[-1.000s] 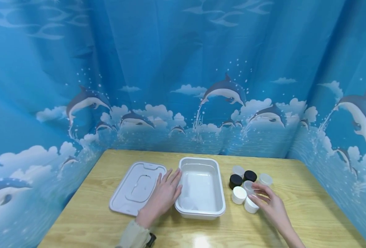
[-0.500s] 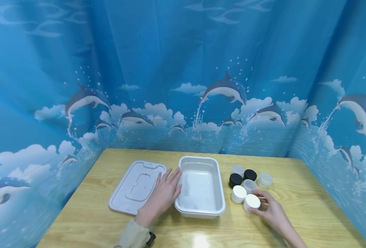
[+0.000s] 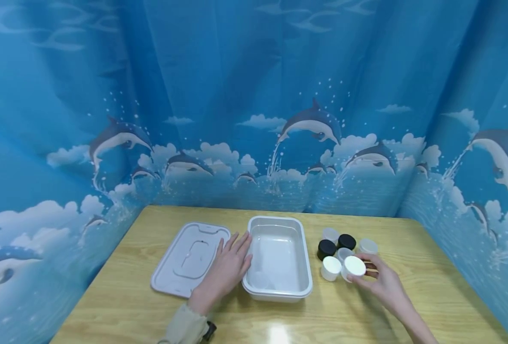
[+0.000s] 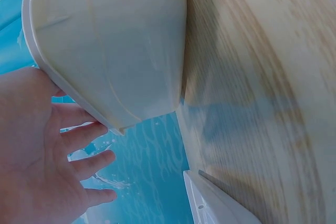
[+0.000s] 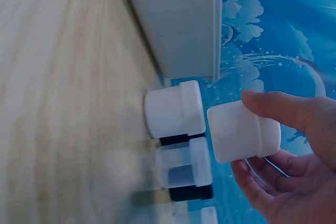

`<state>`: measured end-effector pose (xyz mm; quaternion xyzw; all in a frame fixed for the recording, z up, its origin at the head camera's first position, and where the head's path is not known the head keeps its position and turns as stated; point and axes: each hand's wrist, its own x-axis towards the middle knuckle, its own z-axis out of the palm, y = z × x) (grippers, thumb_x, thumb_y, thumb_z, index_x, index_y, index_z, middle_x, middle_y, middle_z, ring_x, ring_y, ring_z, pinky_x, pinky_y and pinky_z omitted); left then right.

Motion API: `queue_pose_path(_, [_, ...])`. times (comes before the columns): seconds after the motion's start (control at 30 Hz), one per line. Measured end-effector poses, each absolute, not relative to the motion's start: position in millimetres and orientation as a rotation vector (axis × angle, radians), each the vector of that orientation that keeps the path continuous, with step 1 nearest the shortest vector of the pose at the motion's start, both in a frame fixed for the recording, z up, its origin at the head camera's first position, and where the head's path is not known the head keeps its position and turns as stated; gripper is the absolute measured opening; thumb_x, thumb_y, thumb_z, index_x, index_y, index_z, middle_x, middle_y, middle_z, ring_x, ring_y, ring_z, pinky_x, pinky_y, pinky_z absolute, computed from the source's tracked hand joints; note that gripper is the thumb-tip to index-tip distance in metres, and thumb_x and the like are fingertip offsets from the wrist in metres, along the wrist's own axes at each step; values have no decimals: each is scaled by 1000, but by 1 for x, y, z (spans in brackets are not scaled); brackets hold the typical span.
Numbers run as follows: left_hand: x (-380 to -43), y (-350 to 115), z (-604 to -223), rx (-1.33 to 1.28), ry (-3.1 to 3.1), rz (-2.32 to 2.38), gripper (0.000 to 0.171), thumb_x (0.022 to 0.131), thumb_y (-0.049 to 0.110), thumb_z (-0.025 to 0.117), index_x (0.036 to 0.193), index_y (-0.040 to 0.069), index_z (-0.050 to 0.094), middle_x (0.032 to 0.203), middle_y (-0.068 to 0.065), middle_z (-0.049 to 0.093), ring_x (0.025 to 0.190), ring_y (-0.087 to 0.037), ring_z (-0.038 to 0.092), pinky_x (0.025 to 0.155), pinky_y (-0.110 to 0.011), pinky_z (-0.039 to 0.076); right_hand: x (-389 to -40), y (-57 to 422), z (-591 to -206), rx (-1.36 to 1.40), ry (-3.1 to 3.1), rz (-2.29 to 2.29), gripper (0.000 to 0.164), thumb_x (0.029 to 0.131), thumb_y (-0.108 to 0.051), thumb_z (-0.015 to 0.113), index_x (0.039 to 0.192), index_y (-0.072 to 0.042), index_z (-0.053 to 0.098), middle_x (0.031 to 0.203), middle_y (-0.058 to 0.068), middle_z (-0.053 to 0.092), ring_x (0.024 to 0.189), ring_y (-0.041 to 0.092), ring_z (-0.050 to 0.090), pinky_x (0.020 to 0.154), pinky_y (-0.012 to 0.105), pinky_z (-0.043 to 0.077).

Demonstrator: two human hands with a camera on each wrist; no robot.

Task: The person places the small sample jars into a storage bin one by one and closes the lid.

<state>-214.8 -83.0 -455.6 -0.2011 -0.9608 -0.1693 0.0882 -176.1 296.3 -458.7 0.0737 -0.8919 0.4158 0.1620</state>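
Right of the white tub [image 3: 277,295], the right hand [image 3: 380,283] pinches a white jar [image 3: 354,266] above the tabletop [image 3: 327,317]; a level hold, clear of the neighbouring cups [image 3: 331,268], suits it. The left hand [image 3: 227,265], fingers extended, should steady the tub's left rim lightly.

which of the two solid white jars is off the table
The white jar held in the right hand; the other white jar stands on the table.

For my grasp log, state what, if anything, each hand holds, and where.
The right hand pinches a white cylindrical plastic jar by its sides; the left hand holds nothing.
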Motion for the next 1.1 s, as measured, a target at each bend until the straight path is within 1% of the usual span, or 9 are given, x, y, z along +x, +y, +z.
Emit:
queue_pose_path(0.17, [-215,-83,-456,-592,-2862,-506,53,108,30,48,154,5,41,161,-11,38,150,-38,29,121,-66,17,-182,293,-444,216,-2564,1166,54,75,-4,89,120,9,62,115,23,66,92,-13,53,76,15,58])
queue_pose_path(0.23, [-215,-83,-456,-592,-2860,-510,53,107,29,48,154,5,41,161,-11,39,150,-38,29,121,-66,18,-183,292,-439,210,-2588,1157,55,76,-6,88,122,8,62,117,22,65,94,-11,54,77,16,58])
queue_pose_path(0.37, [-214,-84,-457,-590,-2866,-503,53,108,29,47,154,5,40,161,-11,38,149,-39,29,121,-66,18,-187,287,-431,201,-2627,1161,55,78,-9,88,123,7,62,120,23,64,100,7,62,80,23,60])
queue_pose_path(0.47, [-214,-84,-457,-586,-2870,-497,54,108,30,47,155,5,40,161,-11,38,150,-39,29,121,-66,17,-189,281,-426,209,-2625,1178,55,79,-9,87,124,7,61,121,23,64,102,20,65,82,27,61])
queue_pose_path(0.53, [-214,-84,-456,-586,-2871,-499,54,108,30,47,154,5,40,161,-11,38,150,-39,29,121,-66,17,-192,277,-424,218,-2618,1191,54,80,-9,87,125,7,61,120,23,64,101,19,65,82,26,61])
queue_pose_path(0.7, [-213,-84,-455,-588,-2873,-498,54,108,30,47,155,5,40,161,-11,38,150,-39,29,121,-66,17,-198,263,-420,266,-2593,1248,54,81,-9,86,126,8,61,119,21,66,99,7,61,82,20,58])
queue_pose_path(0.8, [-213,-85,-456,-589,-2875,-485,54,108,31,46,155,5,40,161,-11,38,150,-38,28,121,-66,17,-201,251,-418,299,-2579,1305,55,82,-9,85,127,10,60,120,22,65,102,13,63,83,19,58])
queue_pose_path(0.93, [-213,-84,-455,-593,-2868,-469,54,108,32,46,154,5,40,161,-11,39,150,-38,28,121,-65,16,-206,234,-414,333,-2591,1371,55,83,-9,84,128,9,59,124,23,63,106,29,65,86,26,60])
queue_pose_path(1.1, [-212,-83,-454,-610,-2863,-441,54,107,31,47,155,5,40,161,-11,38,150,-37,29,121,-65,16,-211,214,-411,345,-2644,1395,55,85,-14,83,132,4,59,125,22,61,109,34,67,88,40,61])
